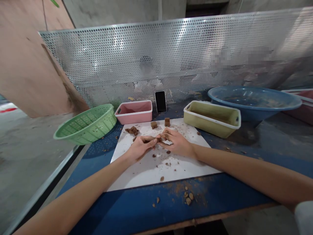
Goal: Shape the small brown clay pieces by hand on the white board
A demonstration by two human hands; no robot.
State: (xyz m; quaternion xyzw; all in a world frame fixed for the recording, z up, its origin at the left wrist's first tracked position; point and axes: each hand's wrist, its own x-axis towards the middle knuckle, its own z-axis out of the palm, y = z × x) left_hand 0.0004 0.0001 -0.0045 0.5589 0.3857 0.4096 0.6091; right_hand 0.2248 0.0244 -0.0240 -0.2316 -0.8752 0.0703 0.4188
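Over a white board (139, 174), my left hand (141, 147) and my right hand (177, 143) meet fingertip to fingertip. Both are closed on a small brown clay piece (158, 139), mostly covered by the fingers. Beyond the left hand lies a rough brown clay lump (132, 131). Two small brown blocks stand past the fingers near the board's far edge, the left block (154, 125) lower than the right block (167, 122). Brown crumbs (167, 164) are scattered over the board below the hands.
Behind the board are a pink bin (140, 117), an upright dark-screened device (160, 101) and a yellow-green bin (207, 125). A green basket (85, 135) sits left, a blue basin (254, 111) right. Pebble-like bits (188, 200) lie near the front edge. A perforated metal panel (171, 58) stands behind.
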